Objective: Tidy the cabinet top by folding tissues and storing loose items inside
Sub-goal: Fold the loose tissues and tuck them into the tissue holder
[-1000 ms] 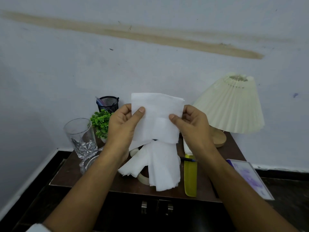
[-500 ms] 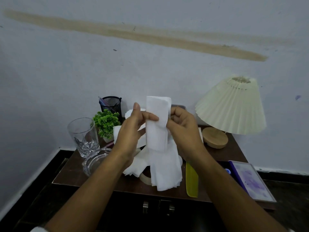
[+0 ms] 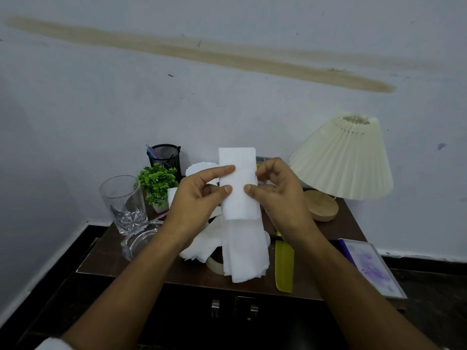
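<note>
— What stands around?
— A dark cabinet [image 3: 98, 258] against a stained wall [image 3: 227, 102]. There is a pleated lamp [image 3: 341, 157] at the right and a frame [image 3: 371, 269] overhanging the right edge. A glass [image 3: 122, 203] and a dish [image 3: 137, 242] are at the left, with a plant [image 3: 156, 183] and pen cup [image 3: 165, 156] behind. A yellow comb [image 3: 284, 263] lies near the front.
— The tissue [image 3: 238, 188]?
— A narrow folded strip, upright above the cabinet's middle. The left hand [image 3: 199, 198] and right hand [image 3: 280, 195] each pinch a side edge.
— Any writing?
— The frame's purple print is too blurred.
— Hidden?
— The hands and loose tissues [image 3: 242, 253] half cover a tape roll [image 3: 213, 263].
</note>
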